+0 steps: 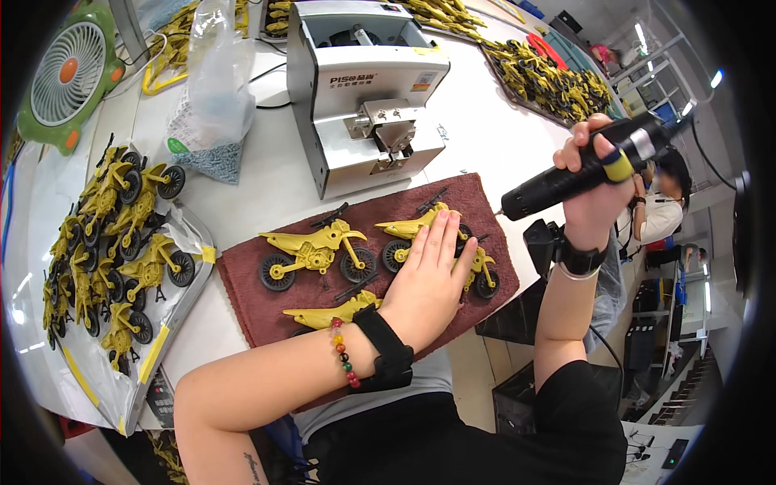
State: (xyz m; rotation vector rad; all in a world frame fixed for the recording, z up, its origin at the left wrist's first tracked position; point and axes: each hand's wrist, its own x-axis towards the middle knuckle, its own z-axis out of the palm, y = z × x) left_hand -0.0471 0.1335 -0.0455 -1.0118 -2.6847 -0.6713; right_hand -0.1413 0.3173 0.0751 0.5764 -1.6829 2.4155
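Note:
My left hand [428,283] lies flat, fingers stretched out, over two yellow toy motorcycles on the right of a brown cloth [238,279]. One toy motorcycle [402,229] shows beyond the fingers; the other toy motorcycle [482,265] shows to their right, both partly covered. Raised at the right, my right hand [600,182] grips a black electric screwdriver [540,191], its tip pointing left and clear of the toys. Another toy motorcycle [315,246] with black wheels rests on its side at the cloth's left. My left forearm partly hides a toy motorcycle [333,312] nearer to me.
A grey-white screw feeder machine [356,97] stands behind the cloth. Left of it are a clear bag of grey-blue pellets [212,133] and a green fan [69,73]. Toy motorcycles fill a left tray [182,311]; more pile up far right [550,81]. A co-worker [667,198] sits at right.

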